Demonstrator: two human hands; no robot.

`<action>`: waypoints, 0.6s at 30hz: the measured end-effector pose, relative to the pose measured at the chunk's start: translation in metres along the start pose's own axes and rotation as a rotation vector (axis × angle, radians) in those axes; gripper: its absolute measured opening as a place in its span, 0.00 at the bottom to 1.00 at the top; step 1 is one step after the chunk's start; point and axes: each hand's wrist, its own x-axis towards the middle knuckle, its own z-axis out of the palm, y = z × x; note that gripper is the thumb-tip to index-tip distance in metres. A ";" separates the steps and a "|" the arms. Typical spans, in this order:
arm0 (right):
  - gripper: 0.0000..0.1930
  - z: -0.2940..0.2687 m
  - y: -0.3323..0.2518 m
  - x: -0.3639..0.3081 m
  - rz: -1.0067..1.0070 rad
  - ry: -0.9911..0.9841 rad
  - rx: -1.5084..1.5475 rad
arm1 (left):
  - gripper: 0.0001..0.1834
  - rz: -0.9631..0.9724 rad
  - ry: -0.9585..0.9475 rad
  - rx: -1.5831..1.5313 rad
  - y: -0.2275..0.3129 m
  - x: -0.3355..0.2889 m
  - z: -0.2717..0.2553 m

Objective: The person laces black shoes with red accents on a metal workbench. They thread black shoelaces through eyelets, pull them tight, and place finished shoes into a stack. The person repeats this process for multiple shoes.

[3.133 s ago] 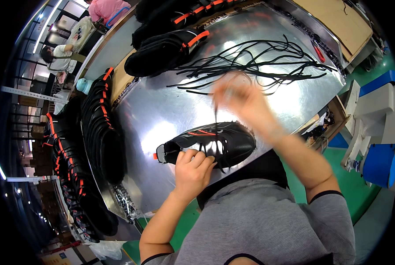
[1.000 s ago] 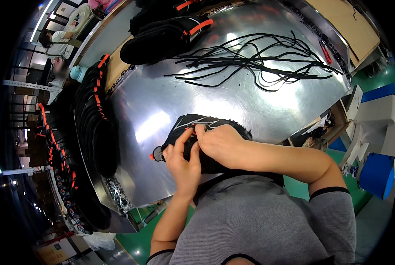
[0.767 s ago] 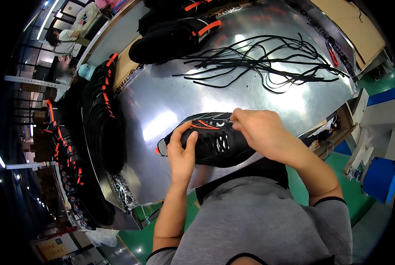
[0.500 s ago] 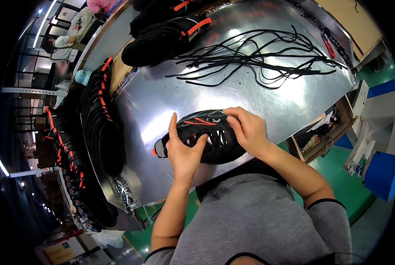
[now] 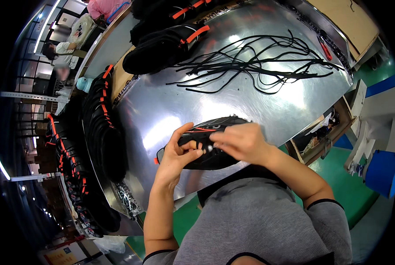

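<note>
On my far left, an outer row of black shoes with orange-red tabs [image 5: 69, 163] runs beside a tightly packed inner row of soft, matt black shoes with orange-red tabs [image 5: 102, 128]. Right of these, 1 low black shoe with a grey heel lining and thin orange-red side lines [image 5: 215, 162] lies on the smooth, glossy metal tabletop [image 5: 149, 110], near my edge, heel to the left.

My left hand [image 5: 175, 154] straddles its opening: 1 finger reaches along the far side, while the thumb and a bent finger nearly meet over the middle. I cannot tell whether they pinch anything. If that hold slackens, I judge the shoe could slide, since the slick metal offers little friction. My right hand [image 5: 243, 141] is over the forefoot, thumb and fingertips bunched close together (too blurred to tell what, if anything, is between them). A hasty tug here could twist the pliable upper or skip an eyelet.

Beyond, a loose tangle of thin black cord laces [image 5: 250, 66] sprawls in long loops; pulling 1 could drag others along. Farthest right, a slim red tool [image 5: 325, 51] lies near the table's rim.
</note>
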 end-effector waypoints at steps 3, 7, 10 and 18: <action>0.09 0.019 -0.012 0.006 0.018 -0.026 -0.082 | 0.37 -0.005 -0.003 0.029 0.000 0.003 0.008; 0.14 0.026 -0.003 0.007 0.159 0.020 0.065 | 0.24 0.026 0.055 0.078 -0.009 0.009 0.006; 0.12 0.004 -0.027 0.009 -0.013 0.003 0.190 | 0.18 0.126 0.151 0.172 -0.013 0.016 0.008; 0.14 -0.003 -0.042 -0.012 0.279 -0.168 0.295 | 0.17 0.159 0.263 0.332 -0.006 0.018 0.019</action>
